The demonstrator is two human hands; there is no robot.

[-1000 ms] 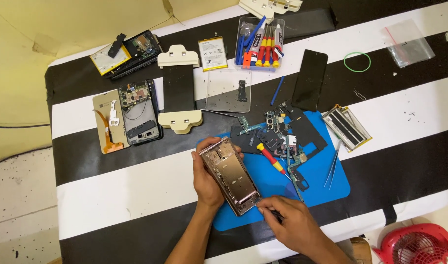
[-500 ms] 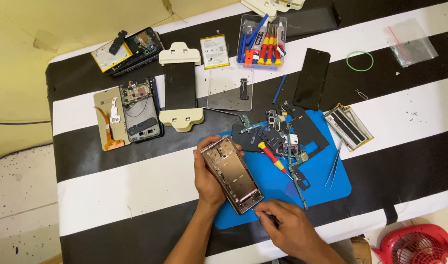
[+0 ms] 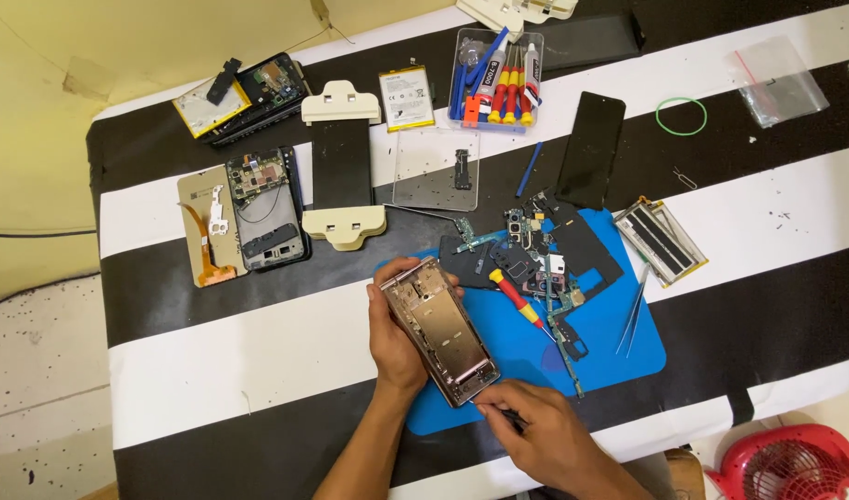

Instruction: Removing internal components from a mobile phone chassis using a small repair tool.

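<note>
— Left hand (image 3: 394, 341)?
— Wrapped around the long edge of a stripped phone frame (image 3: 440, 331), grip closed on it, open side turned up. Held slantwise just above the blue work mat (image 3: 628, 347), probably to keep the lower end steady and facing the other hand.

— Right hand (image 3: 536, 431)?
— Down at the frame's bottom corner, fingertips (image 3: 487, 405) pinched together against the edge. Something thin possibly between them; too small to tell. Grip nearly closed, anyway.

— Around it?
— Loose circuit boards and small parts (image 3: 536, 268) heaped on the mat just beside the frame, with a red-and-yellow screwdriver (image 3: 517, 300) lying among them, within easy reach. Tweezers (image 3: 633, 319) at the mat's right edge. Further up the striped desk (image 3: 212, 370): a clear tray of screwdrivers (image 3: 500, 83), a loose battery (image 3: 407, 97), a dark screen panel (image 3: 590, 148), two more opened phones (image 3: 267, 208) off to the left, well apart from the hands.
</note>
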